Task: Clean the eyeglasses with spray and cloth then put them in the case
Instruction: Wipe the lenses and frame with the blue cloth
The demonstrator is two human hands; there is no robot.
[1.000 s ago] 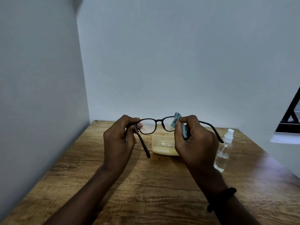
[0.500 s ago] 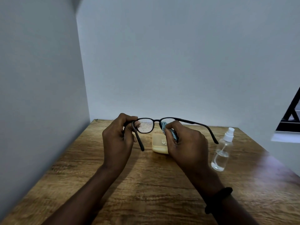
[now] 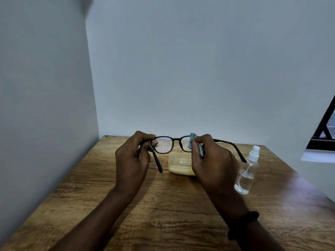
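The only writing here is a small white logo with a few lines of print on the top of the pale yellow case. From where I stand it reads upside down and is too small to make out. The case lies on the wooden tabletop just behind the hands, and I cannot see whether anything is inside it. To its right, near but apart, a clear spray bottle stands on the tabletop. It has a white nozzle, a thin tube running down inside it and clear liquid filling its lower part, and I see no label on it. The eyeglasses are held up in the air above the case, dark-framed, with both arms unfolded and pointing back toward the person. The left hand grips the frame at its left corner, fingers curled over the hinge and the thumb against the rim. The lens beside that thumb is speckled all over with fine droplets. The right hand pinches a small blue-grey cloth against the other lens, thumb on the near side, so the cloth covers the outer part of that lens. A dark wristband circles the right wrist. Plain grey walls meet in the corner behind the tabletop, and a black window frame shows at the far right.
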